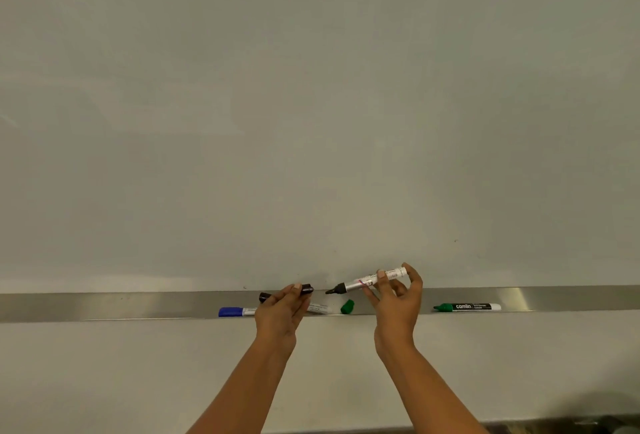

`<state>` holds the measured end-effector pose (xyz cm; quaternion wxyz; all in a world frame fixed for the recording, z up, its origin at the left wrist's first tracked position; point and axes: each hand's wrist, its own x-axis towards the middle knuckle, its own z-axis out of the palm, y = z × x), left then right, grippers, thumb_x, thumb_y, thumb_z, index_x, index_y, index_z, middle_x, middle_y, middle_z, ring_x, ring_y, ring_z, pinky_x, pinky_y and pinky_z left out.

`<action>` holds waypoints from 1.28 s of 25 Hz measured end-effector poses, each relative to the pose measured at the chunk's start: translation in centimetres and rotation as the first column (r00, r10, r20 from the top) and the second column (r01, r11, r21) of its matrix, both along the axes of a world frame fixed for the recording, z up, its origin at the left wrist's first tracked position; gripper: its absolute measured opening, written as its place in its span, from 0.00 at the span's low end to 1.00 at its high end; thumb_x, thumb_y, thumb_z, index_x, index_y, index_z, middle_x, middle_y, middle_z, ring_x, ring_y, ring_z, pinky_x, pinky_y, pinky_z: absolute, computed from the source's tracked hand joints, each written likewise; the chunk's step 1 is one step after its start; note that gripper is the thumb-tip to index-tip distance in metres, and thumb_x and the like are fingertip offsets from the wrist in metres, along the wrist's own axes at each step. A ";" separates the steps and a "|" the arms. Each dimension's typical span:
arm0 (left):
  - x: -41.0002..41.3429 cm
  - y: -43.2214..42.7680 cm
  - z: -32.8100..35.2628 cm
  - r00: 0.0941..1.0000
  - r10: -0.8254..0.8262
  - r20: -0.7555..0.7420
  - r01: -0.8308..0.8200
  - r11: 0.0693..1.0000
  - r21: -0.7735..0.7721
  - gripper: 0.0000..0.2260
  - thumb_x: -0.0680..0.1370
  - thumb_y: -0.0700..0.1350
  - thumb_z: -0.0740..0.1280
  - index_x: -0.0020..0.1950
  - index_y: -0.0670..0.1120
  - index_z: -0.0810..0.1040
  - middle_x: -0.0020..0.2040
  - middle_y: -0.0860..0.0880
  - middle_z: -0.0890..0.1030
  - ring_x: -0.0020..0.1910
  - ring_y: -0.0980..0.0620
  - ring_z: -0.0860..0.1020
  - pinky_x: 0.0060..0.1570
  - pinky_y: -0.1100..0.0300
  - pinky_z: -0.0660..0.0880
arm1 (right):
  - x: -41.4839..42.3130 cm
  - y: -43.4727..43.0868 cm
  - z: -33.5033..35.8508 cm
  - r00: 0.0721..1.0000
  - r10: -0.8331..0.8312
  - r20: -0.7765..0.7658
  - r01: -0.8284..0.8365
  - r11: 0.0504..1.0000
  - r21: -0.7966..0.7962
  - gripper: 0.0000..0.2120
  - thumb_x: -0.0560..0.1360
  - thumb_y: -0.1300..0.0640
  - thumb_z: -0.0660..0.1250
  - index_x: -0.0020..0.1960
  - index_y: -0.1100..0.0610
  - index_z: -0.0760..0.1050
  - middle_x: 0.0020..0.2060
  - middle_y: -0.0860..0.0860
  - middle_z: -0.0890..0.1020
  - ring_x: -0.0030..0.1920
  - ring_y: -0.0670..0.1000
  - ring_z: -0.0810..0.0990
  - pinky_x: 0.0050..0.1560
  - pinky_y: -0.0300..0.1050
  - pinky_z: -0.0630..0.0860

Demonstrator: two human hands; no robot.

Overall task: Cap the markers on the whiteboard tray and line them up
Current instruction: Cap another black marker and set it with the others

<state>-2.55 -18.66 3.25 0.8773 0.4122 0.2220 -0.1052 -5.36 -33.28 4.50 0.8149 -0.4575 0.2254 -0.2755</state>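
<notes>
My right hand (394, 298) pinches an uncapped black marker (367, 282) just above the metal tray (104, 307), tip pointing left. My left hand (282, 312) grips a black cap (306, 289), its open end a short gap from the marker's tip. A dark end (264, 296) also shows left of the fingers. On the tray lie a blue-capped marker (235, 311), partly hidden by my left hand, a loose green cap (347, 307), and an uncapped green marker (467, 307) at the right.
The whiteboard (311, 104) fills the view above the tray. Below the tray is a plain wall (104, 374), with a dark edge at the bottom right corner.
</notes>
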 end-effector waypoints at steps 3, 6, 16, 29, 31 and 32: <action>-0.4 -0.3 0.3 1.000 -0.017 -0.002 0.017 1.000 -0.009 0.04 0.76 0.34 0.64 0.42 0.39 0.76 0.41 0.42 0.79 0.37 0.50 0.80 0.35 0.64 0.81 | -0.2 0.7 -0.1 1.000 0.013 0.013 -0.014 0.998 0.067 0.16 0.74 0.68 0.63 0.56 0.51 0.66 0.43 0.56 0.73 0.42 0.50 0.77 0.31 0.34 0.81; -1.0 -0.5 0.5 1.000 -0.015 -0.001 0.015 1.000 -0.017 0.03 0.76 0.34 0.64 0.42 0.39 0.75 0.41 0.42 0.79 0.39 0.49 0.79 0.31 0.66 0.80 | -0.3 1.0 0.1 1.000 0.000 0.023 -0.002 0.994 0.109 0.16 0.74 0.69 0.63 0.54 0.51 0.66 0.42 0.55 0.72 0.43 0.50 0.77 0.31 0.35 0.81; -1.5 -0.3 1.4 1.000 -0.015 0.020 0.015 1.000 -0.007 0.04 0.76 0.34 0.64 0.42 0.39 0.76 0.41 0.42 0.79 0.31 0.52 0.83 0.31 0.66 0.80 | -0.4 2.1 0.2 0.998 0.060 0.025 -0.062 0.994 0.085 0.15 0.74 0.69 0.63 0.54 0.53 0.65 0.42 0.55 0.73 0.43 0.50 0.77 0.40 0.44 0.78; 0.0 1.8 2.4 0.974 0.208 0.086 -0.217 0.970 0.110 0.12 0.75 0.34 0.66 0.58 0.35 0.76 0.40 0.44 0.79 0.38 0.52 0.78 0.55 0.55 0.73 | -1.0 2.5 -1.0 0.885 0.348 -0.310 -0.456 0.513 -0.727 0.05 0.72 0.59 0.70 0.40 0.53 0.75 0.37 0.54 0.80 0.31 0.47 0.78 0.28 0.40 0.77; 0.5 1.8 2.8 0.962 0.240 0.130 -0.259 0.952 0.161 0.09 0.74 0.35 0.67 0.54 0.36 0.78 0.44 0.42 0.81 0.38 0.52 0.79 0.54 0.55 0.75 | -1.2 3.2 -1.0 0.905 0.304 -0.297 -0.385 0.288 -0.877 0.05 0.75 0.56 0.66 0.49 0.54 0.77 0.39 0.52 0.80 0.37 0.48 0.76 0.37 0.41 0.74; 0.6 1.9 2.9 0.956 0.254 0.143 -0.278 0.943 0.184 0.07 0.74 0.36 0.69 0.51 0.37 0.79 0.44 0.42 0.81 0.38 0.53 0.80 0.53 0.55 0.75 | -1.3 3.6 -1.1 0.914 0.289 -0.284 -0.346 0.195 -0.918 0.08 0.76 0.55 0.63 0.54 0.54 0.76 0.40 0.53 0.81 0.38 0.48 0.75 0.40 0.39 0.71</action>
